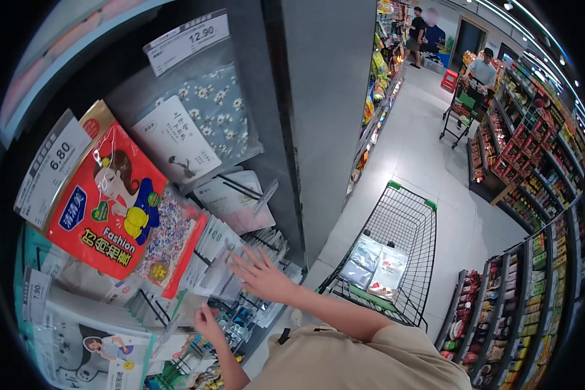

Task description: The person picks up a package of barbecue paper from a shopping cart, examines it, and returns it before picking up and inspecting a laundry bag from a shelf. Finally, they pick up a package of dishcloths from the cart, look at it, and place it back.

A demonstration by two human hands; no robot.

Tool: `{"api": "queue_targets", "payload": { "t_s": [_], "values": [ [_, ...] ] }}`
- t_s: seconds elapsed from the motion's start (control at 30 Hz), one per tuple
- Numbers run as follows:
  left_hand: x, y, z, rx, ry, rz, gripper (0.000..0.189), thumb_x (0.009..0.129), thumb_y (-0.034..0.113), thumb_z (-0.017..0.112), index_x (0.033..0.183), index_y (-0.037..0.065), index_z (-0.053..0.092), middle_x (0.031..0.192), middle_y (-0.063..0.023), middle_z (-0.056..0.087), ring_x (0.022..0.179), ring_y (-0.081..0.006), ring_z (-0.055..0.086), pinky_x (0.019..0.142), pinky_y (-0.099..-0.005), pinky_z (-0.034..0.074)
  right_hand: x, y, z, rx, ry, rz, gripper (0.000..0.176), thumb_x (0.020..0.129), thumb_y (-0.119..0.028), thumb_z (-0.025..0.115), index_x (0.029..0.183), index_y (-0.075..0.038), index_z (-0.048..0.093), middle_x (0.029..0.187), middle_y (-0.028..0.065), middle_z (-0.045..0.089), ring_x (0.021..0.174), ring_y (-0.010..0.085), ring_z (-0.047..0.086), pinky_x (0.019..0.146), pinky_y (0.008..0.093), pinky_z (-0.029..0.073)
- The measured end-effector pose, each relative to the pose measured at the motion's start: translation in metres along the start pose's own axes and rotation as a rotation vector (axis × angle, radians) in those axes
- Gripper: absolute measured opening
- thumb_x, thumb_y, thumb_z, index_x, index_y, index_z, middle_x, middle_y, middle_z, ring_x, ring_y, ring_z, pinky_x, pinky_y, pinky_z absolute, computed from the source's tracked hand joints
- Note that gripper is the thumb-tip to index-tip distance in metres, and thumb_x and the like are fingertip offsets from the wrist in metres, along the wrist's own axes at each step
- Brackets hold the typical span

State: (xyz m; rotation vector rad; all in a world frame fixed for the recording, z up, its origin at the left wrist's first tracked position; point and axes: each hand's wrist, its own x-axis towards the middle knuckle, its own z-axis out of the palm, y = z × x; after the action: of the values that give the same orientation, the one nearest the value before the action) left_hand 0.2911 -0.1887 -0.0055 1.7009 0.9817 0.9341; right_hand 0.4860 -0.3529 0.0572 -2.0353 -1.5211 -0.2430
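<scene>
My right hand [264,275] reaches to the shelf with its fingers spread, the tips against clear-wrapped flat packets [216,250] hanging in a row. Below and to the left, my left hand [208,322] has its fingers curled together beside the hanging packets; whatever is in them, if anything, cannot be made out. A red packet [120,205] with a cartoon woman and the word "Fashion" hangs in front, left of both hands. Above them hang a blue daisy-print packet [221,107] with a white card and a pale packet [234,201] on a hook.
A black wire shopping cart [429,244] with green corners stands to the right, holding flat packets [374,263]. A grey pillar [318,104] separates the shelf from the aisle. Stocked shelves [526,305] line the far right. A person [482,68] stands behind another cart; more people are farther back.
</scene>
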Motion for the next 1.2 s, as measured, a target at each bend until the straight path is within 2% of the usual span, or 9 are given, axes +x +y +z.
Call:
{"api": "queue_targets", "payload": {
  "t_s": [0.2, 0.4, 0.47, 0.6, 0.7, 0.77, 0.9, 1.03, 1.2],
  "values": [
    [-0.047, 0.007, 0.031, -0.095, -0.127, 0.095, 0.037, 0.103, 0.023, 0.047, 0.077, -0.002, 0.058, 0.069, -0.0087, 0.064, 0.063, -0.0124, 0.057, 0.063, -0.0266, 0.045, -0.067, 0.040, -0.001, 0.082, 0.126, 0.073, 0.051, 0.091, -0.019, 0.062, 0.137, -0.005, 0.047, 0.150, 0.0129, 0.038, 0.143, 0.0305, 0.031, 0.116, 0.0486, 0.027],
    [-0.078, 0.015, 0.112, -0.257, -0.580, -0.011, 0.027, 0.102, 0.016, 0.048, 0.097, -0.006, 0.062, 0.077, -0.0095, 0.067, 0.067, -0.0145, 0.063, 0.065, -0.0275, 0.050, -0.192, 0.075, -0.020, 0.221, 0.238, 0.586, 0.036, 0.089, -0.013, 0.063, 0.123, -0.001, 0.056, 0.124, 0.0177, 0.061, 0.114, 0.0359, 0.058, 0.098, 0.0420, 0.048],
    [-0.083, 0.006, 0.148, -0.248, -0.775, -0.066, 0.028, 0.102, 0.018, 0.049, 0.102, -0.005, 0.063, 0.081, -0.0092, 0.068, 0.072, -0.0144, 0.064, 0.068, -0.0268, 0.051, -0.243, 0.084, -0.018, 0.175, 0.240, 0.757, 0.042, 0.088, -0.011, 0.065, 0.127, -0.004, 0.055, 0.123, 0.0189, 0.062, 0.110, 0.0365, 0.061, 0.092, 0.0411, 0.051],
    [-0.099, 0.006, 0.225, 0.084, -1.151, 0.132, 0.032, 0.101, 0.024, 0.052, 0.114, -0.003, 0.063, 0.089, -0.0090, 0.071, 0.078, -0.0152, 0.066, 0.071, -0.0274, 0.050, -0.335, 0.095, -0.014, 0.152, 0.279, 1.062, 0.038, 0.093, -0.020, 0.059, 0.127, -0.003, 0.055, 0.120, 0.0211, 0.063, 0.107, 0.0396, 0.061, 0.090, 0.0434, 0.050],
    [-0.119, -0.005, 0.277, 0.234, -1.279, 0.241, 0.036, 0.100, 0.028, 0.054, 0.119, -0.001, 0.062, 0.101, -0.0140, 0.070, 0.092, -0.0256, 0.068, 0.082, -0.0330, 0.051, -0.381, 0.094, -0.028, 0.224, 0.316, 1.304, 0.038, 0.095, -0.022, 0.057, 0.127, -0.001, 0.056, 0.118, 0.0226, 0.063, 0.106, 0.0409, 0.061, 0.091, 0.0449, 0.049],
    [-0.133, -0.013, 0.309, 0.357, -1.347, 0.479, 0.040, 0.098, 0.031, 0.055, 0.125, 0.001, 0.059, 0.117, -0.0201, 0.064, 0.109, -0.0360, 0.061, 0.094, -0.0393, 0.047, -0.406, 0.098, -0.032, 0.186, 0.384, 1.438, 0.038, 0.094, -0.022, 0.057, 0.126, -0.001, 0.057, 0.116, 0.0235, 0.064, 0.106, 0.0408, 0.061, 0.090, 0.0458, 0.049],
    [-0.152, -0.050, 0.354, 0.520, -1.426, 0.641, 0.047, 0.097, 0.031, 0.056, 0.137, 0.007, 0.050, 0.126, -0.0213, 0.058, 0.116, -0.0385, 0.056, 0.098, -0.0440, 0.044, -0.453, 0.116, -0.031, 0.187, 0.324, 1.621, 0.039, 0.091, -0.021, 0.057, 0.124, 0.000, 0.057, 0.113, 0.0234, 0.064, 0.103, 0.0401, 0.062, 0.089, 0.0481, 0.050],
    [-0.153, -0.056, 0.382, 0.870, -1.575, 0.433, 0.051, 0.095, 0.022, 0.056, 0.145, 0.020, 0.044, 0.126, -0.0200, 0.060, 0.107, -0.0385, 0.060, 0.093, -0.0462, 0.047, -0.493, 0.156, -0.010, 0.234, 0.264, 1.733, 0.044, 0.090, -0.024, 0.060, 0.128, -0.002, 0.056, 0.115, 0.0234, 0.064, 0.106, 0.0392, 0.062, 0.091, 0.0462, 0.049],
    [-0.148, -0.077, 0.387, 0.851, -1.598, 0.388, 0.057, 0.094, 0.013, 0.055, 0.148, 0.025, 0.039, 0.129, -0.0186, 0.059, 0.110, -0.0397, 0.060, 0.091, -0.0458, 0.048, -0.538, 0.235, 0.068, 0.430, 0.270, 1.748, 0.039, 0.087, -0.023, 0.063, 0.115, 0.003, 0.064, 0.105, 0.0200, 0.070, 0.096, 0.0311, 0.068, 0.084, 0.0390, 0.052]
  ]
}}
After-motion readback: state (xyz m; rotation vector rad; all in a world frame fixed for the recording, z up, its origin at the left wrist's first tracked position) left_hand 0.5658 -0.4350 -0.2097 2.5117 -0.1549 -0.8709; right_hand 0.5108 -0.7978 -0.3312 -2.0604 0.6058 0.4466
